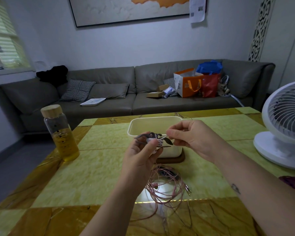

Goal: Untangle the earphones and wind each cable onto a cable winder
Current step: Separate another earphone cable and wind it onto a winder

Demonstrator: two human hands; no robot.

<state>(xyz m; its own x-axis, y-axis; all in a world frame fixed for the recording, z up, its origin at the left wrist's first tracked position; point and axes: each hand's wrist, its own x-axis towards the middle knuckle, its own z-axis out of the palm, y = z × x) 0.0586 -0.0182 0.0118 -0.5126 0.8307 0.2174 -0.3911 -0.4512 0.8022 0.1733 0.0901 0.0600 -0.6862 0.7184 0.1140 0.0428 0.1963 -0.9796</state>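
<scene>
My left hand (140,155) grips a grey cable winder (150,136) with spiky arms, held above the table with white cable (158,142) wrapped around its middle. My right hand (189,135) pinches the free end of that white cable just right of the winder. Below my hands, a tangle of pink earphone cables (165,186) lies on the green and yellow table (100,167), with their plugs (187,189) pointing right. A thin strand hangs from my left hand down to the pile.
A cream rectangular tub (140,124) on a dark wooden base stands just behind my hands. A glass bottle of yellow liquid (61,133) is at the left, a white fan (284,126) at the right. A grey sofa lies beyond the table.
</scene>
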